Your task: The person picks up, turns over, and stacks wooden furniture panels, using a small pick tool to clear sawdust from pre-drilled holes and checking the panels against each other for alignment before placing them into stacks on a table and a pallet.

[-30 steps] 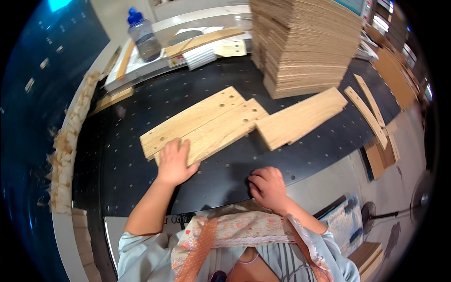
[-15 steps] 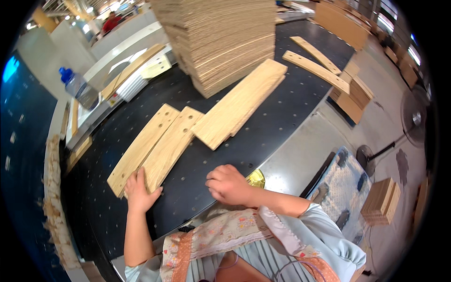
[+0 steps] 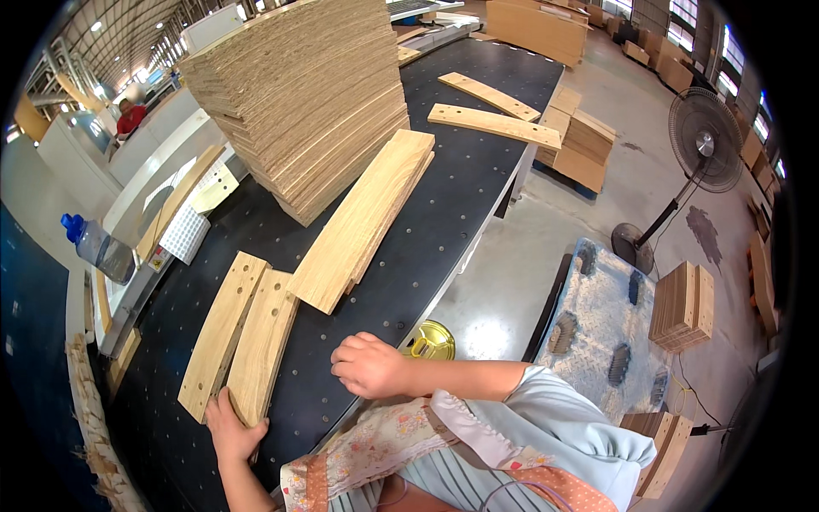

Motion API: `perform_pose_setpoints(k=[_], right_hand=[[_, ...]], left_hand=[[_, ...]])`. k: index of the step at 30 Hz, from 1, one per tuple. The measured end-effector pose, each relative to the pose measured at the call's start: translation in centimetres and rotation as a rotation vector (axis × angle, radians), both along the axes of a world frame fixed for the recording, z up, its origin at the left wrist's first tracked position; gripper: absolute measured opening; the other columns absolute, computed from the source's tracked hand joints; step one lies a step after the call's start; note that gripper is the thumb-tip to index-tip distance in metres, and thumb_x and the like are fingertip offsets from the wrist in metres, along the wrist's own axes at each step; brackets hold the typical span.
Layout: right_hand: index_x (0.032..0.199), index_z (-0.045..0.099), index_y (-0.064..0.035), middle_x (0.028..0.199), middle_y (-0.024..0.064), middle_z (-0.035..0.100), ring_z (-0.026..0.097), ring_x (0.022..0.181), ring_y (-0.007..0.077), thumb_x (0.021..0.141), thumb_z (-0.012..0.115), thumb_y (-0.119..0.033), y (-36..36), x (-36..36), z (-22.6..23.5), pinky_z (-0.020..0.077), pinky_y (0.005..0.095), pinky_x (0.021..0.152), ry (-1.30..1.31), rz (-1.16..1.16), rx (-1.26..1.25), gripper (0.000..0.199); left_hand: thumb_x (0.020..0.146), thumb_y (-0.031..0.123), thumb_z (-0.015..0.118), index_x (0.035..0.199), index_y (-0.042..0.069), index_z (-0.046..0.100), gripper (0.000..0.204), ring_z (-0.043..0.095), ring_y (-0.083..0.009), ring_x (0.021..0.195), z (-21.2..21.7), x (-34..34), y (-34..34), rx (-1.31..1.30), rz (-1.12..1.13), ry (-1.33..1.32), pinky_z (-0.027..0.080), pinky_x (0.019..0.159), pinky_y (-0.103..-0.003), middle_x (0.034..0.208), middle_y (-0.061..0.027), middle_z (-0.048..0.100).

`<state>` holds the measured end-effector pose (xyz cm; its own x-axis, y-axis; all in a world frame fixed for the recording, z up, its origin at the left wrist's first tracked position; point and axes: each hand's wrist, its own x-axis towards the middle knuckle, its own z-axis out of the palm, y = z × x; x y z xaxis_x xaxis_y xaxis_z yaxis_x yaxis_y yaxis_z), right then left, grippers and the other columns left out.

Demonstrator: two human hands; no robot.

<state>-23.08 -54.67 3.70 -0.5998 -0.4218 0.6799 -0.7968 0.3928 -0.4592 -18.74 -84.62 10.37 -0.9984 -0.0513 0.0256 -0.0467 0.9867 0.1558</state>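
Here, left hand (image 3: 229, 431) grips the near plank (image 3: 263, 344) end; right hand (image 3: 368, 365) rests loosely curled, empty, at the table (image 3: 444, 230) edge.

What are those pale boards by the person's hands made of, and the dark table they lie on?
The two boards at the left hand look like bare, unfinished light wood: visible grain, matte surface, drilled holes. The tall stack behind seems layered board, perhaps plywood or particleboard; its edges show thin stripes. The table looks like a dark matte mat or belt dotted with small holes; whether rubber or plastic, I cannot tell.
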Motion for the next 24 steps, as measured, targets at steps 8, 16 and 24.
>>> perform_pose_setpoints(k=[8, 16, 24], right_hand=[[0.072, 0.058, -0.0099, 0.081, 0.0024, 0.052, 0.050, 0.081, 0.0206, 0.063, 0.064, -0.011, -0.2, 0.0, 0.6, 0.0385, 0.0328, 0.072, 0.028, -0.015, 0.023, 0.011], [0.073, 0.058, -0.0093, 0.083, 0.0025, 0.053, 0.050, 0.080, 0.0207, 0.063, 0.063, -0.010, 0.0, 0.1, 0.8, 0.0384, 0.0330, 0.070, 0.040, -0.030, 0.030, 0.011], [0.083, 0.060, -0.0090, 0.090, 0.0033, 0.056, 0.052, 0.086, 0.0221, 0.067, 0.065, -0.010, 0.3, 0.0, 1.1, 0.0395, 0.0358, 0.075, -0.056, 0.035, 0.117, 0.017]], left_hand=[[0.050, 0.028, 0.078, 0.135, 0.003, 0.029, 0.101, 0.039, -0.0388, 0.112, -0.5, -0.4, -1.0, -0.025, -0.135, 0.024, 0.032, 0.097, -0.045, 0.117, -0.0217, 0.041], [0.048, 0.023, 0.075, 0.134, 0.007, 0.035, 0.097, 0.040, -0.0388, 0.113, -0.3, -1.6, -0.6, 0.090, -0.023, -0.059, 0.034, 0.099, -0.042, 0.120, -0.0208, 0.042], [0.049, 0.023, 0.075, 0.134, 0.005, 0.034, 0.096, 0.039, -0.0391, 0.115, 0.0, 0.0, -2.3, 0.057, -0.069, -0.025, 0.032, 0.098, -0.042, 0.121, -0.0228, 0.042]])
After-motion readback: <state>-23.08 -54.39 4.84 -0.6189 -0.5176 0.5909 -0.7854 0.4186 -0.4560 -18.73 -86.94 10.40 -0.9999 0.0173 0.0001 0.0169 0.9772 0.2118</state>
